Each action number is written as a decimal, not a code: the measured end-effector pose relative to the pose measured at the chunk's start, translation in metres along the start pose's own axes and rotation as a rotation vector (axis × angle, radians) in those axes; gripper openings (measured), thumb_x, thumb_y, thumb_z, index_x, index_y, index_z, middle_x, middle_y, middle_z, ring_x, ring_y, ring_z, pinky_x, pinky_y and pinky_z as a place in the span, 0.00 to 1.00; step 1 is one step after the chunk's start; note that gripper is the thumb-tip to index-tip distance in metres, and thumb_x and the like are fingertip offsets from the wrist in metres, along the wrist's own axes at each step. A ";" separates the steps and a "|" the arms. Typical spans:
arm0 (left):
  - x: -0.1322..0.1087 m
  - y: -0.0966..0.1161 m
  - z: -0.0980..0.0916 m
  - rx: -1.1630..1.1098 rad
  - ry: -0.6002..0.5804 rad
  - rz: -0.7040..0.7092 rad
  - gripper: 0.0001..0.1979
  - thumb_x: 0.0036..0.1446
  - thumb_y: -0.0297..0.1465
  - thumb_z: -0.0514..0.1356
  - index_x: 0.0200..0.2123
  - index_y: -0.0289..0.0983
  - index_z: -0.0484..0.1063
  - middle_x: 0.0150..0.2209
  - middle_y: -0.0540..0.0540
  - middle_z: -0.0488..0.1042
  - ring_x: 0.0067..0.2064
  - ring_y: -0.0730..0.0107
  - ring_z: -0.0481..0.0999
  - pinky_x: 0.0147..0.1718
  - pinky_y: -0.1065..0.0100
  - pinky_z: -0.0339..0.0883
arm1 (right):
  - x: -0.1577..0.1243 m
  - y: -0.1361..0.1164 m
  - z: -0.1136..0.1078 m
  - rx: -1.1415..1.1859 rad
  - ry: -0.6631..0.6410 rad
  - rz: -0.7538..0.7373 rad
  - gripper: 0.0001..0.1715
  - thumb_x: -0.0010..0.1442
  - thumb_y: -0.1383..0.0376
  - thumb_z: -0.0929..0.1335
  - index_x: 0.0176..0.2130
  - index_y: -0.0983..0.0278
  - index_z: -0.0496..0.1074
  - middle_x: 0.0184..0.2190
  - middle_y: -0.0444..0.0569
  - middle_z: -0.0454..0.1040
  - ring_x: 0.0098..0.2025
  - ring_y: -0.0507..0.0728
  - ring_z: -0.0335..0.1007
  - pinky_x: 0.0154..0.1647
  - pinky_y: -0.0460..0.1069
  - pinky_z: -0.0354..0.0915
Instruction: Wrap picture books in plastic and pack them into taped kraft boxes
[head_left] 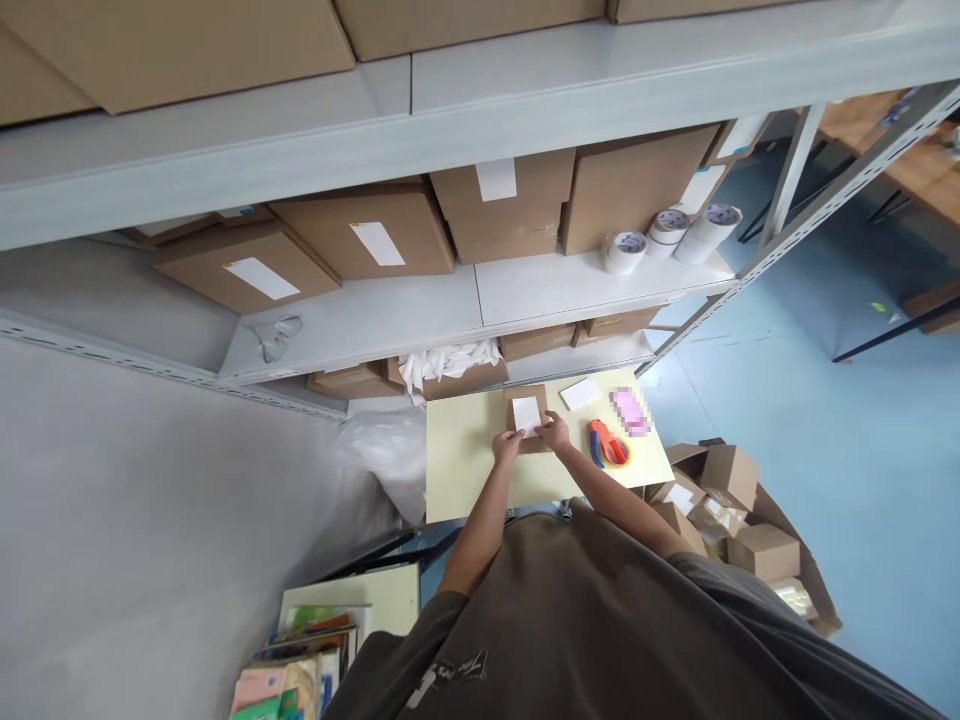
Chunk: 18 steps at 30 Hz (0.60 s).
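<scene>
Arms [484,518] stretched forward, hands [506,446] touch a white label [526,413] over a box [534,445] (whether pinching, I cannot tell).

My left hand [507,446] and right hand [554,432] are bare, forearms [486,515] too; I wear a loose, dark grey-brown shirt [592,610] with short sleeves [720,590], and toward my left a small pale print [457,670], perhaps lettering, too blurred to read

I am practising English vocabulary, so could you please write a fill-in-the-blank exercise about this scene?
The sheet between the left hand and the right hand is ____ in colour.
The box beneath the sheet is coloured ____.
The carton of smaller boxes stands to the ____ of both hands.

Missing words: white; brown; right.
</scene>
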<state>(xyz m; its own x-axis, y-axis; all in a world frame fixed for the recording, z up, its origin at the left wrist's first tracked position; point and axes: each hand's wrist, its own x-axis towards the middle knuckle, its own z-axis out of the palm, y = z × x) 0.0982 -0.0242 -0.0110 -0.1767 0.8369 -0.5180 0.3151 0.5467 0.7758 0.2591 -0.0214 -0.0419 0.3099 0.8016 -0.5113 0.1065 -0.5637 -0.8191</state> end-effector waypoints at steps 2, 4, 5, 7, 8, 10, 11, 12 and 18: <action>0.005 -0.003 0.005 0.046 -0.008 -0.055 0.21 0.47 0.49 0.69 0.17 0.40 0.74 0.17 0.49 0.71 0.26 0.65 0.74 0.32 0.67 0.66 | 0.004 0.008 -0.002 -0.029 0.013 0.023 0.29 0.44 0.68 0.77 0.48 0.57 0.75 0.23 0.35 0.73 0.28 0.56 0.74 0.34 0.49 0.68; 0.010 -0.005 0.009 0.126 0.014 -0.093 0.22 0.50 0.48 0.68 0.15 0.41 0.72 0.17 0.47 0.72 0.27 0.62 0.76 0.34 0.65 0.67 | 0.007 0.013 -0.002 -0.057 0.039 0.029 0.25 0.45 0.68 0.76 0.45 0.56 0.73 0.27 0.38 0.75 0.32 0.57 0.75 0.36 0.50 0.68; 0.011 -0.005 0.011 0.168 0.030 -0.097 0.22 0.52 0.48 0.68 0.14 0.41 0.72 0.17 0.46 0.72 0.28 0.60 0.78 0.34 0.64 0.67 | 0.008 0.015 -0.002 -0.077 0.047 0.029 0.23 0.46 0.68 0.76 0.43 0.56 0.73 0.29 0.39 0.76 0.35 0.58 0.76 0.38 0.50 0.68; 0.013 -0.005 0.015 0.244 0.058 -0.083 0.22 0.53 0.46 0.68 0.14 0.41 0.72 0.18 0.44 0.74 0.32 0.56 0.80 0.36 0.63 0.68 | 0.010 0.018 -0.002 -0.132 0.042 0.036 0.21 0.47 0.68 0.76 0.41 0.56 0.71 0.32 0.42 0.77 0.38 0.59 0.77 0.39 0.50 0.68; 0.013 -0.005 0.018 0.277 0.071 -0.076 0.21 0.52 0.46 0.68 0.15 0.41 0.73 0.19 0.43 0.75 0.34 0.54 0.82 0.37 0.62 0.68 | 0.011 0.018 -0.002 -0.161 0.030 0.039 0.20 0.48 0.68 0.76 0.39 0.56 0.70 0.33 0.43 0.78 0.38 0.59 0.77 0.40 0.51 0.68; 0.012 -0.003 0.022 0.326 0.098 -0.071 0.18 0.52 0.45 0.68 0.17 0.41 0.76 0.22 0.41 0.78 0.38 0.50 0.83 0.39 0.61 0.69 | 0.013 0.018 -0.002 -0.211 -0.001 0.038 0.19 0.49 0.68 0.77 0.37 0.56 0.68 0.33 0.46 0.78 0.39 0.61 0.78 0.41 0.52 0.68; 0.011 -0.002 0.024 0.351 0.109 -0.076 0.17 0.52 0.45 0.69 0.19 0.41 0.78 0.24 0.40 0.80 0.40 0.49 0.84 0.39 0.60 0.69 | 0.014 0.017 -0.003 -0.238 -0.019 0.034 0.19 0.50 0.68 0.78 0.36 0.57 0.68 0.34 0.48 0.79 0.40 0.62 0.78 0.42 0.52 0.68; 0.011 0.000 0.025 0.384 0.114 -0.084 0.16 0.53 0.45 0.69 0.21 0.42 0.80 0.27 0.39 0.82 0.42 0.48 0.84 0.39 0.60 0.70 | 0.016 0.015 -0.004 -0.274 -0.040 0.031 0.19 0.50 0.68 0.78 0.36 0.57 0.69 0.35 0.50 0.79 0.42 0.63 0.79 0.42 0.52 0.68; 0.010 0.015 0.015 0.824 0.124 -0.219 0.26 0.56 0.56 0.67 0.39 0.38 0.85 0.46 0.32 0.85 0.51 0.45 0.84 0.42 0.61 0.74 | 0.019 -0.008 -0.017 -0.765 -0.200 0.015 0.21 0.64 0.55 0.75 0.50 0.63 0.73 0.49 0.60 0.81 0.54 0.64 0.79 0.48 0.50 0.69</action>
<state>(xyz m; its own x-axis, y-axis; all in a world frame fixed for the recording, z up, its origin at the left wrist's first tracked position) 0.1151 -0.0078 -0.0103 -0.3979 0.7377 -0.5454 0.8298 0.5430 0.1291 0.2806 -0.0049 -0.0404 0.1482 0.7726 -0.6173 0.7462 -0.4970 -0.4429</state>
